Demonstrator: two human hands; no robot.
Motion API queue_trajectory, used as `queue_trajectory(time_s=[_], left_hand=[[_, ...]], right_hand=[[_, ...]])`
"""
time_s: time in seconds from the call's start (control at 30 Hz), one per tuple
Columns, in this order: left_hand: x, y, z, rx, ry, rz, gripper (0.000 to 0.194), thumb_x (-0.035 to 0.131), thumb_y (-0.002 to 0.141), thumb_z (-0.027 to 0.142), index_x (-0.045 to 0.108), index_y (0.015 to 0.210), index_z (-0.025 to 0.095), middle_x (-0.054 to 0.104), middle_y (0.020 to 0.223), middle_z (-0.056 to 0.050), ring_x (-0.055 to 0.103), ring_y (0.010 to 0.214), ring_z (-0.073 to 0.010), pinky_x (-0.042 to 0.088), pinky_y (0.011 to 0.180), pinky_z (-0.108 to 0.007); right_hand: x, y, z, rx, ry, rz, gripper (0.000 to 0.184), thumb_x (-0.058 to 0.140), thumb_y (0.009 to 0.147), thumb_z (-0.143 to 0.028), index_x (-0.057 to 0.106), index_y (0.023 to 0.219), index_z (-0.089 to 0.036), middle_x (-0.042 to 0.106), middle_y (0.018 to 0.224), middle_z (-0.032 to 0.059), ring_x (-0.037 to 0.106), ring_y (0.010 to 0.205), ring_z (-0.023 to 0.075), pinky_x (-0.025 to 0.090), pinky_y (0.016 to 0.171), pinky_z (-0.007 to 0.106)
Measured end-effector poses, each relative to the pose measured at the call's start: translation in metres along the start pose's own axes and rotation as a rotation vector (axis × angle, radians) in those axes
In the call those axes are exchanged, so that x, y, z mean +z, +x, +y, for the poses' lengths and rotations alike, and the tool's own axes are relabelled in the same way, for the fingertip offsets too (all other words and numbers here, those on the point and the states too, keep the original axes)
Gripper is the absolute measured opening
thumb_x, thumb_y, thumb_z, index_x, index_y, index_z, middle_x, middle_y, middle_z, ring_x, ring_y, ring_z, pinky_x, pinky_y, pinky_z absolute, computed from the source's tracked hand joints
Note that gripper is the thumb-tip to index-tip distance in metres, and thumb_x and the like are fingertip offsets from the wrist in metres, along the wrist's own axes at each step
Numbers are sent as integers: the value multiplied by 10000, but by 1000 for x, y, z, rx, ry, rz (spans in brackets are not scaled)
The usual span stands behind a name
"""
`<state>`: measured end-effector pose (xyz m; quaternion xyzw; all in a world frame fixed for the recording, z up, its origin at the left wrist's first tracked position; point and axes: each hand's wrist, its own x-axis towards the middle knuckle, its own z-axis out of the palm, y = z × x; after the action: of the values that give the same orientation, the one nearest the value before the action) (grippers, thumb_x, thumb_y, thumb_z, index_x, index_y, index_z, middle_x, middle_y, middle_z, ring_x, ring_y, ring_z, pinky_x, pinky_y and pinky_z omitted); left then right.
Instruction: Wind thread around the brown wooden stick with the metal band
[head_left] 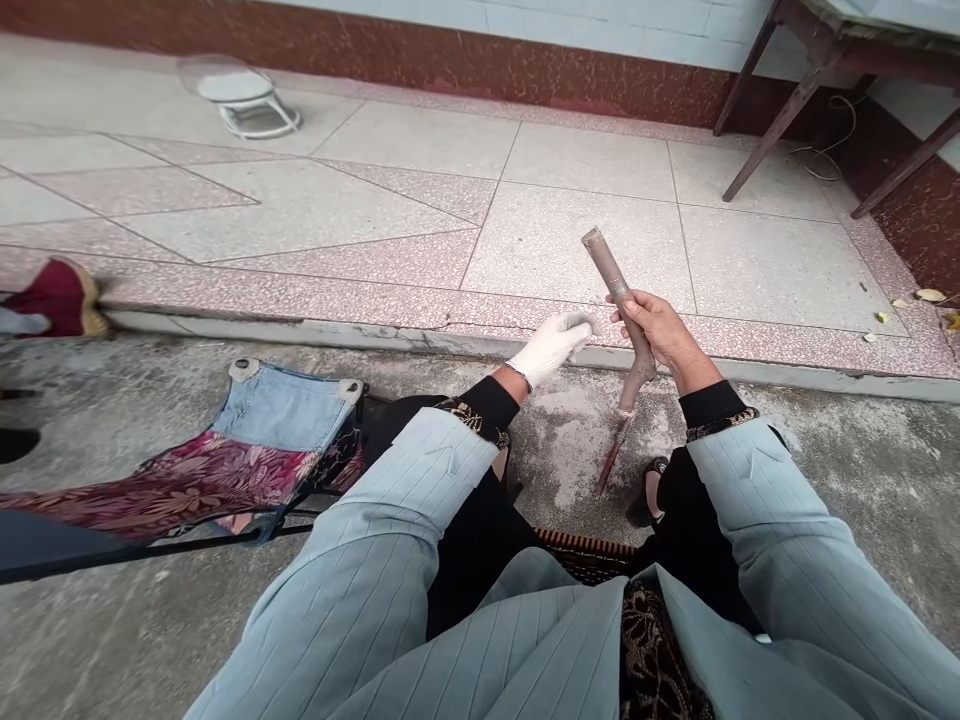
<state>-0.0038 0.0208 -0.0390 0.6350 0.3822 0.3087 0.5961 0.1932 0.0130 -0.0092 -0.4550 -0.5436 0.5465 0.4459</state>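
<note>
My right hand point(660, 328), bare, is wrapped around a brown forked branch point(637, 365). The branch slants, its thick cut end up and to the left, its thin reddish tip pointing down toward the ground. Faint rings mark the bark just above my fingers. My left hand point(553, 345) wears a white knitted glove and sits to the left of the branch, with a small gap between them. Its fingers are curled in and slightly blurred at the tips. Whether anything lies inside them I cannot make out.
A low tiled step point(570, 260) runs across in front. A folding chair point(285, 410) with denim and floral cloth stands at my left. Farther off are a white stool point(251, 95), a dark wooden table point(817, 60) and another person's red shoe point(56, 298).
</note>
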Motion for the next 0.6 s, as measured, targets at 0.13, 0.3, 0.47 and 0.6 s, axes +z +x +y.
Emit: queue_trajectory(time_s=[0.13, 0.3, 0.47, 0.6], left_hand=[[-7, -1, 10, 88, 454, 11, 163, 514, 797, 234, 664, 776, 173, 505, 574, 14, 450, 551, -129, 341, 577, -263], [-1, -4, 11, 153, 618, -118, 186, 505, 814, 253, 673, 783, 179, 601, 661, -14, 513, 612, -164, 334, 596, -277], [-7, -7, 8, 99, 549, -401, 123, 602, 753, 263, 693, 760, 180, 632, 689, -7, 534, 626, -144, 356, 600, -253], [-12, -6, 10, -2, 95, -430, 202, 658, 768, 349, 686, 810, 153, 642, 730, -33, 562, 632, -132, 437, 626, -261]], right_hand=[[-11, 3, 7, 65, -309, 29, 280, 567, 843, -408, 619, 977, -168, 600, 721, 15, 445, 534, 105, 381, 520, 254], [-11, 2, 18, 8, -992, -1, 126, 588, 845, -248, 661, 910, -170, 660, 797, 84, 529, 658, 166, 402, 615, 297], [-27, -12, 7, 277, -857, -885, 78, 754, 714, -238, 733, 749, -171, 650, 598, 10, 531, 529, 128, 407, 527, 254], [-34, -21, -16, 168, -220, -880, 395, 764, 729, -392, 707, 1029, -141, 713, 843, 34, 626, 701, 136, 494, 630, 250]])
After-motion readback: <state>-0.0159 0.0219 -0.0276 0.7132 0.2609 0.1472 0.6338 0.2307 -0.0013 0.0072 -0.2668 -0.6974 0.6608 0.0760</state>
